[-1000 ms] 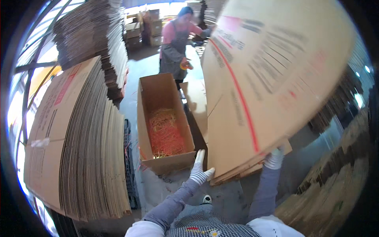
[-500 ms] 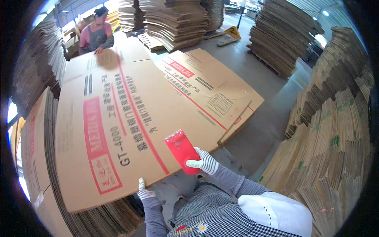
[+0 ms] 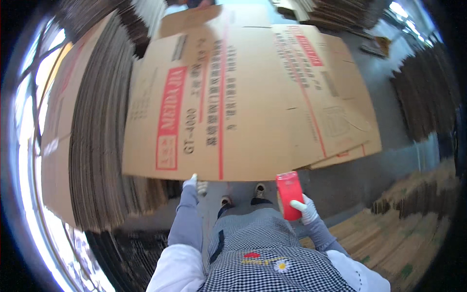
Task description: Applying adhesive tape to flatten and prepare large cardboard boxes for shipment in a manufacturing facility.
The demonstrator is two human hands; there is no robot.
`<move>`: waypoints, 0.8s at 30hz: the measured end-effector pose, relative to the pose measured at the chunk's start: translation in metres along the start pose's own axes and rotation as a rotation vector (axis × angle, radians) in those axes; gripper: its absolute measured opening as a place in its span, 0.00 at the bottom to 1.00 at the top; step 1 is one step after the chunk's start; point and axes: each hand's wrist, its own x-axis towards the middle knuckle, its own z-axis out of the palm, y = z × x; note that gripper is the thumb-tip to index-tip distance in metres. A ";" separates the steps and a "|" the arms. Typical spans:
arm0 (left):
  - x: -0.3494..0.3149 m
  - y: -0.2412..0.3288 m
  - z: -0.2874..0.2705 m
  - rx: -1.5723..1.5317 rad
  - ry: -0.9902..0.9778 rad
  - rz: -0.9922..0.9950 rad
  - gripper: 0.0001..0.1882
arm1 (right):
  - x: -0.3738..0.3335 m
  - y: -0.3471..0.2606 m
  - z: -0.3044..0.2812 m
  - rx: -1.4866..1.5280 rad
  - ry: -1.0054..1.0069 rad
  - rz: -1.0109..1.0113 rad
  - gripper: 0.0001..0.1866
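Mostly brown cardboard sheet (image 3: 258,107), red stripes (image 3: 221,146), dark lettering (image 3: 190,131)

The person (image 3: 262,226) near me wears a black-and-white checked apron (image 3: 311,263) (a white daisy (image 3: 281,265) brightens its front), white sleeves (image 3: 179,265), greyish-purple forearm covers (image 3: 186,219), pale gloves (image 3: 190,182) on left hand (image 3: 195,185) and right hand (image 3: 307,210), and pale-toed dark shoes (image 3: 260,188).
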 end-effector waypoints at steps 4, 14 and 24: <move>-0.040 0.015 0.010 -0.084 0.011 0.035 0.25 | 0.020 0.020 -0.010 0.028 -0.046 0.134 0.24; 0.002 -0.020 0.002 -0.321 -0.295 0.245 0.28 | 0.041 0.137 0.062 -0.129 -0.170 0.112 0.25; -0.154 -0.087 -0.038 -0.447 -1.256 0.527 0.53 | 0.016 0.133 0.173 -0.803 -0.628 -0.334 0.32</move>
